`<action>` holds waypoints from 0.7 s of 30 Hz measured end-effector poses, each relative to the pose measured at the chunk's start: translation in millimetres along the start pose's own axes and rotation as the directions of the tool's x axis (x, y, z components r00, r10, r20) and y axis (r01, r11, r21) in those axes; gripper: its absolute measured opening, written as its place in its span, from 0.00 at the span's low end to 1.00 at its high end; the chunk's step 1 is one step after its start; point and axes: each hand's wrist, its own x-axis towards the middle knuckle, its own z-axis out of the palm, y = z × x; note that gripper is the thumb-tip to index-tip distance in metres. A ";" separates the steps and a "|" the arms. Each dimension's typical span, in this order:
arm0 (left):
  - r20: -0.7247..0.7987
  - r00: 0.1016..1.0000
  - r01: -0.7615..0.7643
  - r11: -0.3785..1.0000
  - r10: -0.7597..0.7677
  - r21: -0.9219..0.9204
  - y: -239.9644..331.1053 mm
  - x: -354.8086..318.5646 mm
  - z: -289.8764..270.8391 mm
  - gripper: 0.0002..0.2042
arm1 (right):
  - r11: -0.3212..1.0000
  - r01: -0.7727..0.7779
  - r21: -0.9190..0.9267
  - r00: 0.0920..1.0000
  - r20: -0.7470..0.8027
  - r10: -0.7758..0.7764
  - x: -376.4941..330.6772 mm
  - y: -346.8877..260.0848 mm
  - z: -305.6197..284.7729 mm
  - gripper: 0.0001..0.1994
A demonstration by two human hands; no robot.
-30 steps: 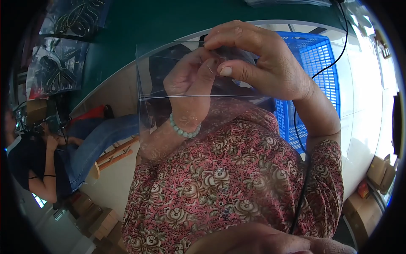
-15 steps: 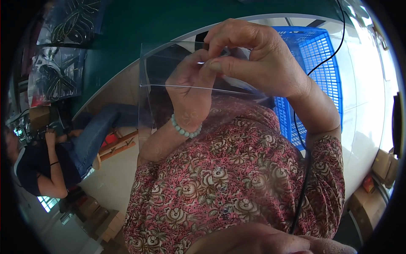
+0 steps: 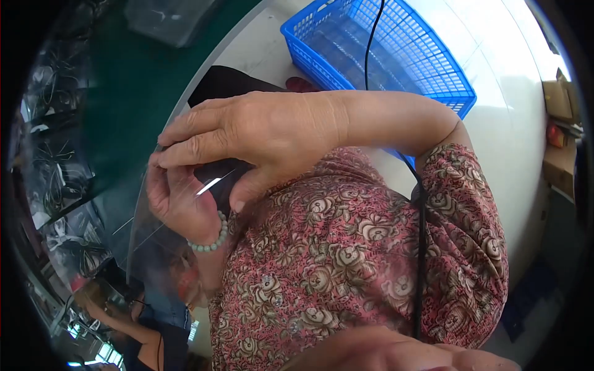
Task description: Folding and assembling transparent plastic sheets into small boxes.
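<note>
A clear plastic bag (image 3: 143,250) hangs in front of my left hand (image 3: 180,201), which shows through the film. The fingers of that hand are bent upward, gripping the film near its upper part. My right hand (image 3: 266,131) reaches across from the right, back upward, fingers stretched out and thumb spread away below. Its fingertips meet the left fingertips at the bag. A bright streak of glare marks a fold or edge of the plastic between the two hands. Whether anything is inside the bag I cannot tell.
A green table (image 3: 117,117) with a pale rim lies left, bearing clear bags of cord-like items (image 3: 62,167) and a clear plastic stack (image 3: 170,18). A blue basket (image 3: 322,65) stands on the floor. A black cable (image 3: 369,49) hangs past it. Another person (image 3: 148,334) sits lower left; cartons (image 3: 560,99) are right.
My view has swung toward the table at left. Both hands and the bag are now further left in view. My right hand has gone from a pinch to stretched fingers with the thumb apart.
</note>
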 end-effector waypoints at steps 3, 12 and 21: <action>0.104 0.991 0.077 0.995 -0.084 0.066 5.0 4.0 16.5 0.16 | 0.998 -0.052 -0.032 0.994 -0.099 0.048 -13.0 -0.6 1.8 0.38; 0.743 0.646 0.312 0.949 -0.178 -0.044 18.6 53.0 22.8 0.20 | 0.919 -0.265 -0.291 0.847 -0.526 0.078 -74.3 -11.9 -71.4 0.32; 0.579 0.780 0.086 0.957 -0.238 0.276 -15.4 70.8 -9.6 0.15 | 0.851 -0.506 0.141 0.069 -0.977 0.203 -240.8 -90.1 -144.4 0.32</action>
